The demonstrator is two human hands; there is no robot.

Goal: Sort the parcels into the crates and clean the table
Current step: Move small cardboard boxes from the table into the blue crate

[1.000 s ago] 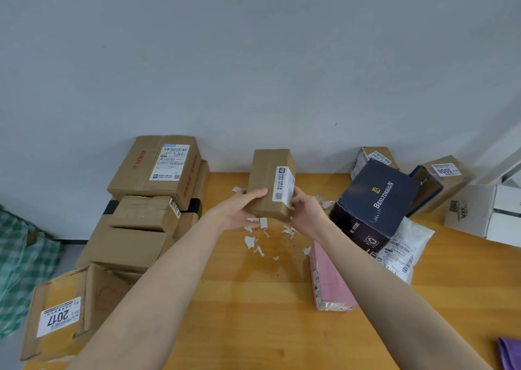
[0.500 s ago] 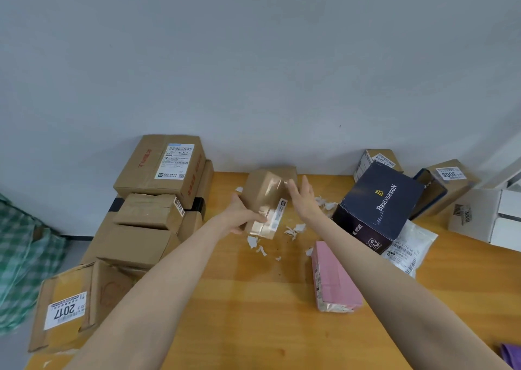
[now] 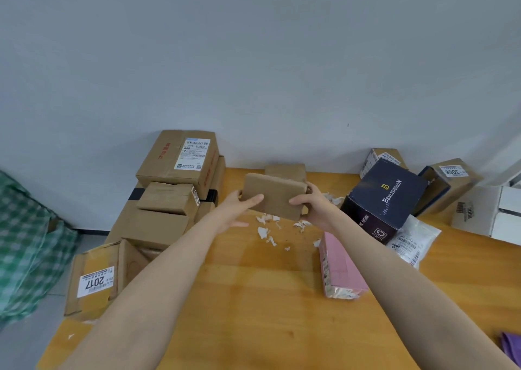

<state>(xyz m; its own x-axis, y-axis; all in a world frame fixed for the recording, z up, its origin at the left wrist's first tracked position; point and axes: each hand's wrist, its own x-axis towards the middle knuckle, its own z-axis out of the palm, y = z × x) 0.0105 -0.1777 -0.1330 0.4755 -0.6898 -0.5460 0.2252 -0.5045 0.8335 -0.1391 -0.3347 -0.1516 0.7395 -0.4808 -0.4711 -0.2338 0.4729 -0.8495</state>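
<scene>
A small brown cardboard parcel (image 3: 275,194) is held above the wooden table (image 3: 253,299), plain side toward me. My left hand (image 3: 239,209) grips its left end with thumb on the front. Its right end is gripped by my right hand (image 3: 313,204). Another small brown box (image 3: 286,170) stands behind it by the wall. Torn white paper scraps (image 3: 266,231) lie on the table below the parcel. A pink parcel (image 3: 339,268) lies to the right, beside a dark blue box (image 3: 384,199) and a white plastic mailer (image 3: 413,240).
Stacked brown cartons (image 3: 174,178) stand off the table's left edge, with a carton labelled 2017 (image 3: 93,279) lower down. More boxes (image 3: 448,183) and a white box (image 3: 490,211) crowd the back right. Green checked cloth (image 3: 25,245) is at far left. A purple item (image 3: 511,347) shows at the bottom right.
The parcel has been turned over in my hands: its white label faced me before, now a plain brown face does. It went from upright to lying lengthwise between both hands.
</scene>
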